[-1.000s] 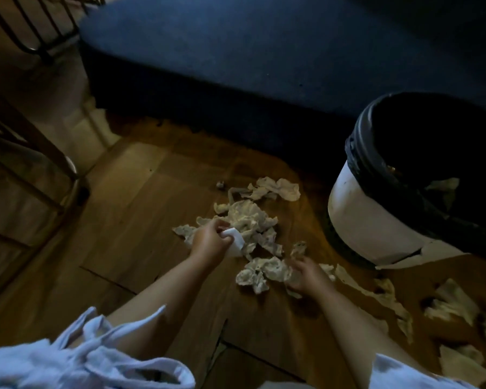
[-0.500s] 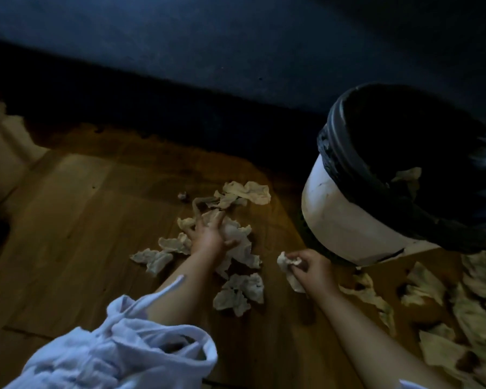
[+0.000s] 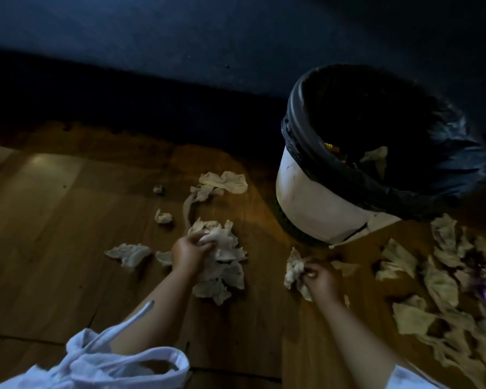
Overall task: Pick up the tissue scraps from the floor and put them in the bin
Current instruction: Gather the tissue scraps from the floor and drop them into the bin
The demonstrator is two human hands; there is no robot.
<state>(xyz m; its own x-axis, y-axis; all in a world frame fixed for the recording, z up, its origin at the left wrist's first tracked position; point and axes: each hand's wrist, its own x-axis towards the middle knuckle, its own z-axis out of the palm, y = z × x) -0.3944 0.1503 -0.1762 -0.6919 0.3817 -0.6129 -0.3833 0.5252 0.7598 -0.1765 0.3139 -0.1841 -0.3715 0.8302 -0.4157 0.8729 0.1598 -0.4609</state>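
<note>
Two fistfuls in play: my left hand (image 3: 190,252) clutches the middle tissue pile (image 3: 222,256), my right hand (image 3: 320,279) grips a wad (image 3: 293,272) just below the bin (image 3: 314,203), the nearer hand to drop first.

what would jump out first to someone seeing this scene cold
Probably the white bin with its black liner, standing at right on the wooden floor, ringed by crumpled tissue scraps. Next, the two bare hands low in the middle: the left hand gripping the central tissue heap, the right hand clutching a wad just before the bin.
</note>
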